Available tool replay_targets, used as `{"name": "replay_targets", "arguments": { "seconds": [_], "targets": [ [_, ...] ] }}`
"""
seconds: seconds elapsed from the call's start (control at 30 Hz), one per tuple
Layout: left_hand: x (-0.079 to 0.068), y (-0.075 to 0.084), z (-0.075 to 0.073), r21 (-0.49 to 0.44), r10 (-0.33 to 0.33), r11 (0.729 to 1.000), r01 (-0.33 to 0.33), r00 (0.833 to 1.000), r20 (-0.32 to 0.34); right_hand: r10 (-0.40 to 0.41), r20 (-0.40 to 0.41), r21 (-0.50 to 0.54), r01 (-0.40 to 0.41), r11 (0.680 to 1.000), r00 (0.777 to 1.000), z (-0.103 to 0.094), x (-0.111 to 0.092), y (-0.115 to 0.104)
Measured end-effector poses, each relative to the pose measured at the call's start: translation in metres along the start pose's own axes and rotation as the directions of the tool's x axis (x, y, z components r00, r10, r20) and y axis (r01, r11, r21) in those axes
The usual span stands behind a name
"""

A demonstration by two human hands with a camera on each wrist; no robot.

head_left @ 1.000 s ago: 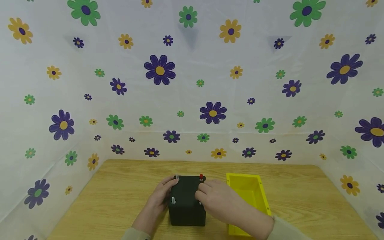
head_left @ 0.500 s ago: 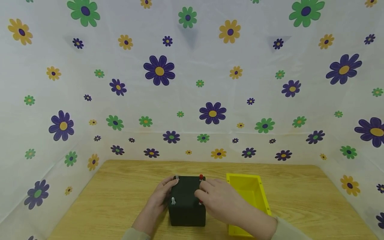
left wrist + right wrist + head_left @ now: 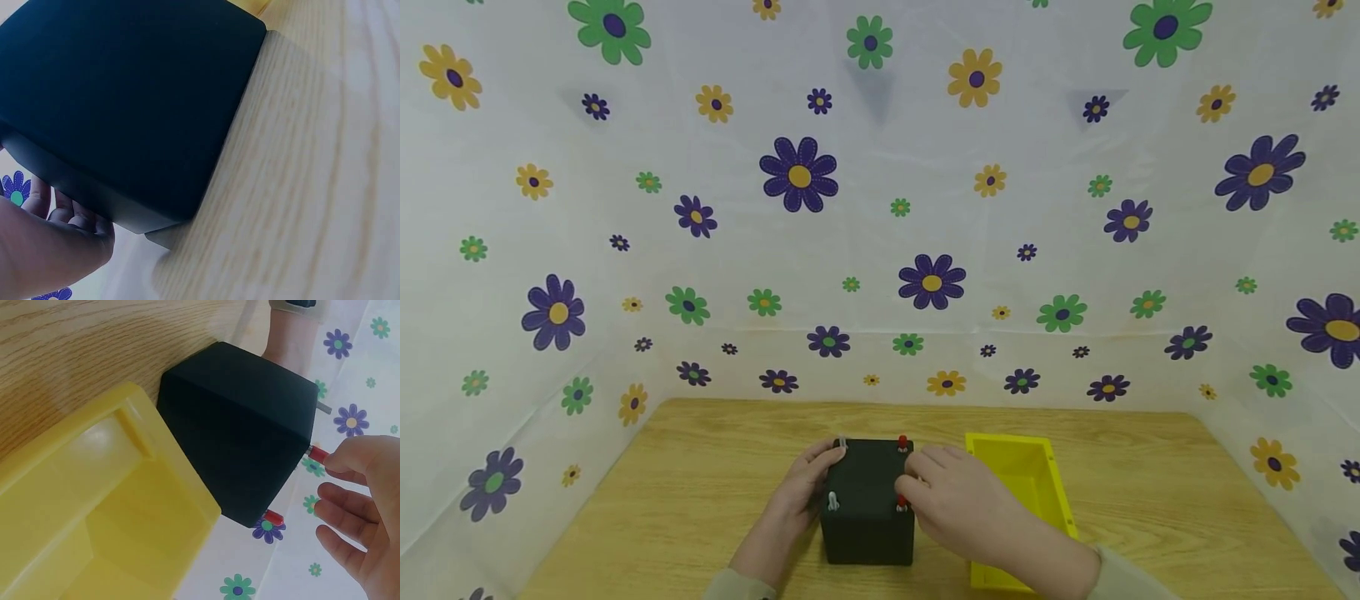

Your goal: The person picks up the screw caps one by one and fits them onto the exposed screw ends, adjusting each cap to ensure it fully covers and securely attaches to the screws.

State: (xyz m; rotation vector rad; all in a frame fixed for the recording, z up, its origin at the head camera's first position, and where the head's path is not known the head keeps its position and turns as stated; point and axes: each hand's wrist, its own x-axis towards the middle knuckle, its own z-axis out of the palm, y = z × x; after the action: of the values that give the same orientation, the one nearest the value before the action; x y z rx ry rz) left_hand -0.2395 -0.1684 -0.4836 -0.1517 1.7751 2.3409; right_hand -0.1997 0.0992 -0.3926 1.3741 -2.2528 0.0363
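Observation:
A black box (image 3: 868, 483) stands on the table with a small lever at each top corner. The two left levers, such as the near one (image 3: 832, 502), are bare silver metal. On the right, the far lever (image 3: 903, 444) and the near lever (image 3: 902, 503) carry red caps. My left hand (image 3: 801, 487) grips the box's left side, thumb by the far left lever. My right hand (image 3: 955, 504) is at the box's right edge; in the right wrist view, its thumb and forefinger pinch the end of one red cap (image 3: 318, 454). The other fingers are loosely bent.
A yellow bin (image 3: 1060, 483) stands on the wooden table (image 3: 700, 467) right of the box, partly under my right forearm. White flower-print cloth (image 3: 865, 233) encloses the back and sides.
My right hand has shifted slightly right along the box's edge, uncovering the near red cap, which it hid a second ago. The left hand and the box have stayed put.

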Motion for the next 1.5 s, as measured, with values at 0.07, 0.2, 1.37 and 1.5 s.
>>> {"name": "replay_targets", "arguments": {
  "seconds": [0.07, 0.2, 1.37, 1.5],
  "targets": [
    [0.000, 0.000, 0.000, 0.004, -0.003, 1.000, 0.003, 1.000, -0.002, 0.003, 0.004, 0.003, -0.003, 1.000, 1.000, 0.000, -0.001, 0.000],
    [0.001, 0.000, -0.001, 0.010, -0.007, 1.000, 0.007, 1.000, -0.006, 0.004, 0.004, 0.004, -0.004, 1.000, 1.000, 0.001, -0.002, 0.000],
    [0.000, 0.001, 0.001, 0.017, -0.006, 1.000, 0.006, 1.000, -0.008, 0.057, 0.270, 0.105, -0.088, 0.991, 0.961, -0.010, -0.013, 0.003],
    [0.000, 0.001, 0.000, 0.011, -0.002, 1.000, 0.002, 1.000, 0.011, 0.056, 0.302, 0.108, -0.093, 0.990, 0.952, -0.013, -0.015, 0.003]
  ]
}}
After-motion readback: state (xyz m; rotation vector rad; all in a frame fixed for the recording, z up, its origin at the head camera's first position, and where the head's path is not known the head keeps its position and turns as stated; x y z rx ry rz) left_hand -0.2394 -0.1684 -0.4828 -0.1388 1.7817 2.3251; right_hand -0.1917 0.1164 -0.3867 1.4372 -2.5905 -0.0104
